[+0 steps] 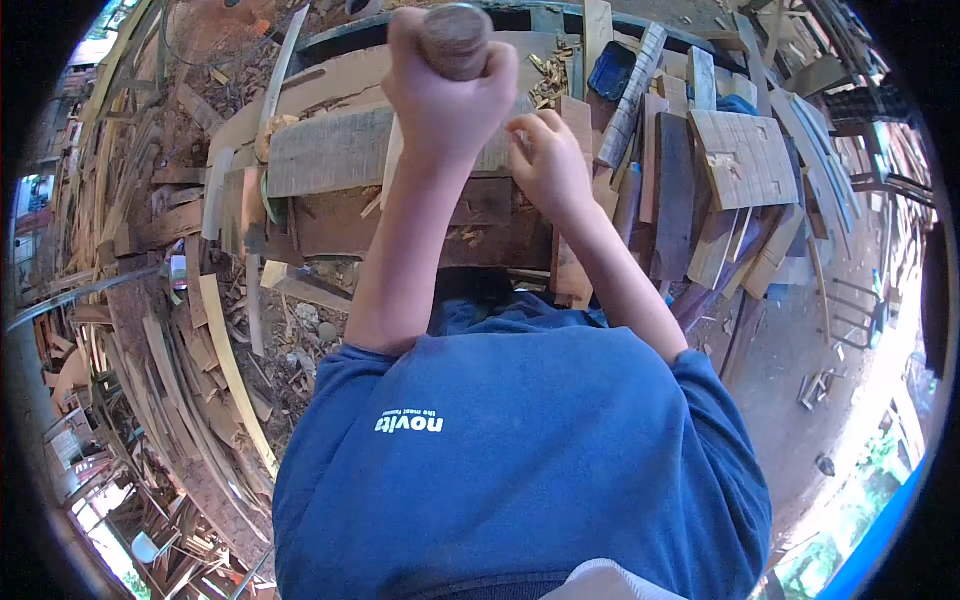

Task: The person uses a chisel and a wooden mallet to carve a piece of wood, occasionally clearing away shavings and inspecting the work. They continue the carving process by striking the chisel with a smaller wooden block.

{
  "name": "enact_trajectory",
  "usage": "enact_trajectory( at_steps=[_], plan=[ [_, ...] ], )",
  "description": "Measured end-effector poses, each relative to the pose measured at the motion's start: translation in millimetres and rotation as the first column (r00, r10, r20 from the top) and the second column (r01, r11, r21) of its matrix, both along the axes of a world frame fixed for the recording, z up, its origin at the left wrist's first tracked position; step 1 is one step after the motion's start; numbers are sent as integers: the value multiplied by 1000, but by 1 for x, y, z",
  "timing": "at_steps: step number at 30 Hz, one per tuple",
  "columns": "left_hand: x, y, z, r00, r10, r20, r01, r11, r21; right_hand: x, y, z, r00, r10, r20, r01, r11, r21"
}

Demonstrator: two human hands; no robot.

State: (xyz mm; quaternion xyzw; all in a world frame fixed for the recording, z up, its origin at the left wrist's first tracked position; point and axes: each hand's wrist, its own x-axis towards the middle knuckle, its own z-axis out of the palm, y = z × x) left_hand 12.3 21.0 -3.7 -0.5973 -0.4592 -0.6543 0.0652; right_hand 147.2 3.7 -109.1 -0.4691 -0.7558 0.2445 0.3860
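Note:
My left hand (447, 100) is raised above the far part of the bench, its fingers wrapped round a thick, round-ended wooden tool (456, 42). Lower and to the right, my right hand (550, 165) has its fingers curled towards the thumb over the work surface; whether it pinches anything is too small to tell. Beneath both hands lies a wide grey board (330, 152) across the bench. Wood shavings (550, 80) lie just beyond my right hand.
Planks and blocks are stacked on the right, among them a notched board (742, 158) and a dark plank (672, 195). A blue tray (612, 72) sits behind them. Long wood strips (235, 370) cover the left side. A metal rack (855, 312) stands at right.

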Motion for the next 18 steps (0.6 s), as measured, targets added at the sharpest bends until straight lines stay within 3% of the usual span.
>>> enact_trajectory(
  at_steps=[2, 3, 4, 5, 6, 7, 9, 13, 15, 18],
  plan=[
    [-1, 7, -4, 974, 114, -198, -94, 990, 108, -10, -1, -3, 997, 58, -59, -60, 998, -32],
    [5, 5, -5, 996, 34, -78, -31, 998, 45, -13, -2, -3, 992, 58, -114, -65, 996, -55],
    [5, 4, -4, 996, 37, -81, -34, 999, 41, -15, -2, -4, 984, 56, -169, -70, 995, -76],
    [5, 3, -2, 996, 65, -57, -68, 995, -68, -17, -1, -7, 984, 57, -170, -71, 994, -82],
    [5, 2, 0, 995, 94, -36, -99, 979, -176, -18, 0, -11, 992, 59, -107, -62, 998, -29],
    [0, 5, 4, 995, 92, -37, -97, 979, -182, -19, 0, -14, 997, 57, -43, -56, 998, 24],
    [-25, 15, 10, 914, -3, 405, 146, 935, -323, -23, -1, -17, 999, 40, -10, -39, 998, 45],
    [-87, 15, -9, 838, -141, 527, 284, 937, -201, -29, -3, -8, 995, 15, 99, -20, 998, 58],
    [-100, 3, -16, 572, -189, 798, 308, 951, 4, -35, -4, -5, 988, 16, 154, -26, 997, 68],
    [-115, -17, -33, 489, -152, 859, 245, 969, 32, -38, 0, -8, 979, 15, 201, -31, 997, 73]
  ],
)
